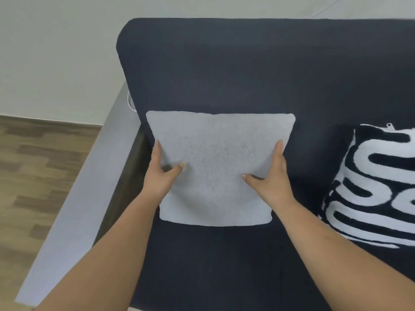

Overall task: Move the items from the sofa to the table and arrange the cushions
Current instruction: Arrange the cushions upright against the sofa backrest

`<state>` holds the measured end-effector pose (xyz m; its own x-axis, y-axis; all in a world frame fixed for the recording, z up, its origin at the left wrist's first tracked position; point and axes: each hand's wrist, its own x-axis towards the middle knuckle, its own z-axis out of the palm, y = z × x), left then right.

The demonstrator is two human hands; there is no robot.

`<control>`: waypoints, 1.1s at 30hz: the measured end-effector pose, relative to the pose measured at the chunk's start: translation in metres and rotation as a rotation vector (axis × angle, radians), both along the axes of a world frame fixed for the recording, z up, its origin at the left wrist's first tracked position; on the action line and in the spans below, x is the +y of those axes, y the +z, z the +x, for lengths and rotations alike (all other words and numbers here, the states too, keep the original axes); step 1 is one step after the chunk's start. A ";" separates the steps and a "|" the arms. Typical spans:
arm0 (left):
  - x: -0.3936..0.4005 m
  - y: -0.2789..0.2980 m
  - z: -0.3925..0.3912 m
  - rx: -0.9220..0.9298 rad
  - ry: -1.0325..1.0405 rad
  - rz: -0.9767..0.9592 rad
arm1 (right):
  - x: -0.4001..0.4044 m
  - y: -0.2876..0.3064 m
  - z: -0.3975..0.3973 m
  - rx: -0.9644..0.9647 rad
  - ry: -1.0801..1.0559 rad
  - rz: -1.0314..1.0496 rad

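Observation:
A pale grey fuzzy cushion [220, 158] stands upright against the backrest of the dark navy sofa [224, 70], near its left end. My left hand [160, 173] grips the cushion's left edge, thumb on the front. On the right edge my right hand [270, 176] holds it the same way. A black and white patterned cushion [377, 187] leans on the seat to the right, partly cut off by the frame edge.
The sofa's light grey armrest [74, 209] runs along the left side. Beyond it lies wooden flooring [33, 176] and a white wall [56, 52]. A white cable [130, 102] shows between armrest and backrest. The front of the seat [224, 265] is bare fabric.

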<state>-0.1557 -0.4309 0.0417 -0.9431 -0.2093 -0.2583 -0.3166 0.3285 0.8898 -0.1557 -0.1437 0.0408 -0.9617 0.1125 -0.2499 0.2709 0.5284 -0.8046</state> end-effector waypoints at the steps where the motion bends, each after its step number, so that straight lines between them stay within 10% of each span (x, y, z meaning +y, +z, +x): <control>1: -0.001 -0.008 -0.002 -0.042 -0.032 -0.046 | -0.001 -0.005 -0.002 -0.024 0.045 0.048; 8: 0.023 -0.056 0.028 0.168 -0.174 -0.522 | -0.013 -0.014 0.028 0.414 0.241 0.602; 12: 0.033 -0.083 0.041 0.021 -0.402 -0.732 | -0.025 -0.043 0.034 0.012 0.532 0.737; 18: 0.030 -0.076 0.027 -0.207 -0.560 -0.733 | -0.026 -0.046 0.027 -0.120 0.563 0.712; 26: 0.075 -0.041 0.054 0.242 -0.261 -0.722 | 0.005 -0.017 0.058 0.239 0.236 0.468; 33: 0.167 -0.010 0.069 0.190 -0.424 -0.411 | 0.085 -0.006 0.075 0.203 -0.108 0.342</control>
